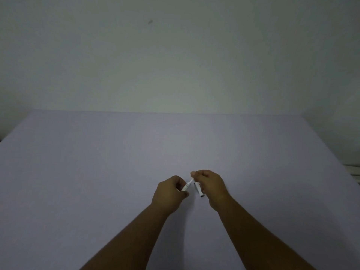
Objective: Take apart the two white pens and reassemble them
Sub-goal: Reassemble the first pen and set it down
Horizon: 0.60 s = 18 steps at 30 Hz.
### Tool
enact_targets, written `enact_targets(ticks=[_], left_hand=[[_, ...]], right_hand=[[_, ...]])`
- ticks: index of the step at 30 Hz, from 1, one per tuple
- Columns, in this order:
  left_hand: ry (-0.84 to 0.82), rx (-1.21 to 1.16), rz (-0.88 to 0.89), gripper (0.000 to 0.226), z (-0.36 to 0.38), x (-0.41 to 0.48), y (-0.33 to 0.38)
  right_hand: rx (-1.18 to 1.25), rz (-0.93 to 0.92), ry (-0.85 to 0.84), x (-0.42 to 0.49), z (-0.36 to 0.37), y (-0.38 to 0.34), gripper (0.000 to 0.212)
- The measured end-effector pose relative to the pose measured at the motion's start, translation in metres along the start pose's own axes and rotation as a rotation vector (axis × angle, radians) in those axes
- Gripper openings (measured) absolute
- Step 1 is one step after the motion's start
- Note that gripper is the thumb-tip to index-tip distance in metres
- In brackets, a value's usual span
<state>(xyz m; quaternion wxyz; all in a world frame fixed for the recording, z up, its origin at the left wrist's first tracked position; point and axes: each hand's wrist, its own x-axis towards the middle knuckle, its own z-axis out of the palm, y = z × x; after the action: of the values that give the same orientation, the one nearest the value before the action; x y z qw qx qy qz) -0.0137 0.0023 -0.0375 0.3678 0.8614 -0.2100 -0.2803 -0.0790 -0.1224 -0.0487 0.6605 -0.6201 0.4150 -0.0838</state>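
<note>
We worked low over the pale lilac table (97,172), both forearms reaching in from the near edge, hands close together just above the cloth. Our left hand (169,192) was curled closed around the lower end of a white pen barrel (186,187), which slanted up and to the right out of the fist; we held it that way, we judge, so the open end faced the other hand. From that end a thin white piece, most likely the refill (191,181), ran on toward our right hand (209,187), whose thumb and forefinger were pinched shut at its far tip. Whether we were drawing it out or feeding it back in, the view could not tell us.

The same right hand also kept a second white part tucked under its lower fingers: a short piece with a clip and a dark end (199,190), hanging down and slightly right, just beside the barrel but not touching it. We took it for a cap or upper section, parked in the palm so that it stayed handy and could not roll off.

We could see no second pen anywhere on the table; it was hidden by our hands or lay outside the view. The parts were small and dimly lit, so finer detail escaped us
</note>
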Motion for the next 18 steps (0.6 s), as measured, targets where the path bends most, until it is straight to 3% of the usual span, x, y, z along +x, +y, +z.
enact_targets(ticks=[2,3,5,7,10,18], left_hand=[[-0.016,-0.028,-0.007,0.023,-0.002,0.001,-0.002],[-0.026,-0.04,-0.011,0.03,-0.003,0.002,-0.004],[-0.035,-0.05,-0.015,0.037,-0.005,0.003,-0.006],[-0.038,-0.055,-0.021,0.037,-0.006,0.004,-0.008],[-0.046,-0.061,-0.036,0.036,-0.007,0.005,-0.011],[-0.055,-0.06,-0.051,0.035,-0.007,0.005,-0.014]], right_hand=[[0.01,-0.036,0.069,0.007,-0.007,0.0,0.011],[-0.1,-0.065,0.127,0.013,-0.012,0.001,0.014],[-0.485,-0.106,0.188,0.026,-0.023,0.007,0.021],[-0.824,-0.12,0.14,0.034,-0.028,0.014,0.023],[-1.113,-0.159,0.085,0.04,-0.028,0.028,0.022],[-1.218,-0.178,0.096,0.043,-0.026,0.043,0.022]])
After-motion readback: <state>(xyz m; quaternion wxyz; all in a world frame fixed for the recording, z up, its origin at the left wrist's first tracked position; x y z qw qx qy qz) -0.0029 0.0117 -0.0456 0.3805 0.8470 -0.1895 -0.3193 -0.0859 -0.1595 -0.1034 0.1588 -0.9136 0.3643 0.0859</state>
